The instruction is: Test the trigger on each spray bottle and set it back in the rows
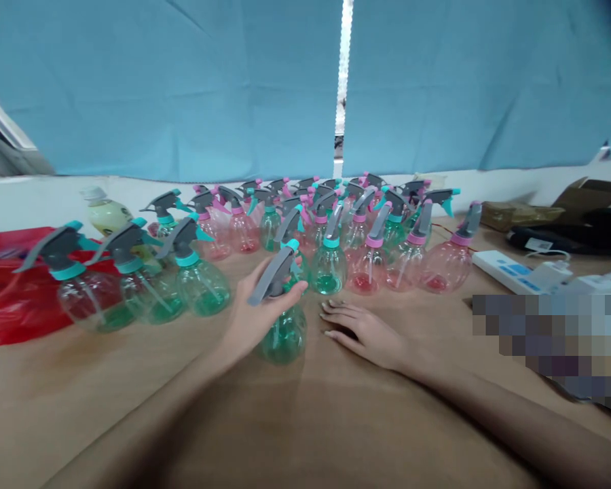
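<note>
My left hand [258, 305] is wrapped round the neck of a green spray bottle [285, 336] with a grey trigger head and turquoise collar. That bottle is upright at the table's middle, slightly blurred. To its right my right hand [361, 331] rests palm down on the table, fingers stretched out and holding nothing. Just beyond those fingertips stand a green spray bottle [328, 268] and a pink spray bottle [365, 270]. On the left three green spray bottles stand in a row, the nearest to my left hand being a turquoise-collared bottle [204, 285].
Several more pink and green spray bottles [244, 231] crowd the back of the wooden table [224, 421]. A red plastic bag [23, 292] lies at the left, before a pale drink bottle [106, 212]. At the right are a white power strip [506, 270] and a cardboard box [590, 200].
</note>
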